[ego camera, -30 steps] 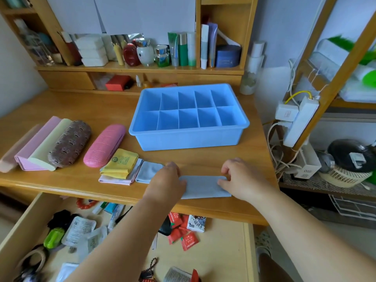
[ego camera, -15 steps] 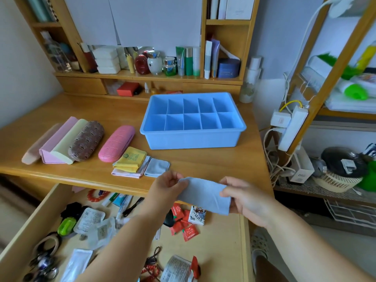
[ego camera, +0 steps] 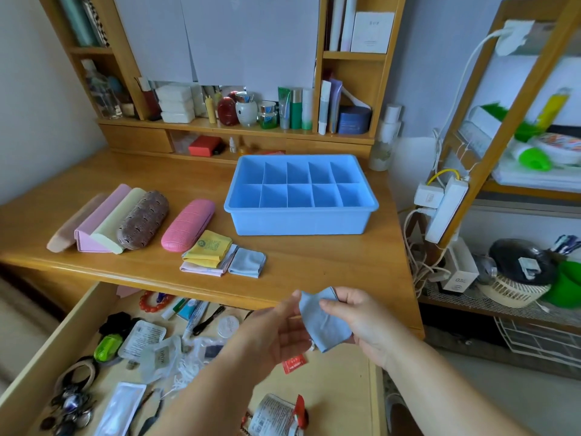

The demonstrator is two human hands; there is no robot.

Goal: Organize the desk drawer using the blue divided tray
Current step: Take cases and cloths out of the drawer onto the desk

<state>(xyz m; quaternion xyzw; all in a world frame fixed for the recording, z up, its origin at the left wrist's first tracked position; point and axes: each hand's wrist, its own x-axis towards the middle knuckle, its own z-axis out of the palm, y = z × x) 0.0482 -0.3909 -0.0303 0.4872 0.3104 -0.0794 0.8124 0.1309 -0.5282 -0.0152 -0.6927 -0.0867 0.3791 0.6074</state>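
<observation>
The blue divided tray (ego camera: 300,220) stands empty on the desk's right half. Above the open drawer (ego camera: 34,369) I hold a light blue cloth (ego camera: 323,325) in the air, folded over. My right hand (ego camera: 361,319) pinches its upper edge between thumb and fingers. My left hand (ego camera: 276,328) has straight fingers touching the cloth's left edge. The drawer is full of loose small items: sachets, a green clip, hair ties, red packets.
On the desk, left of the tray, lie several glasses cases, among them a pink case (ego camera: 188,228), and a pile of folded cloths (ego camera: 220,259). Shelves with bottles stand behind. A power strip (ego camera: 445,209) and cables hang at right.
The cloth lay flat on the desk edge under both hands; I lifted it off, brought the ends together, and it now hangs folded above the drawer. The camera tilted upward.
</observation>
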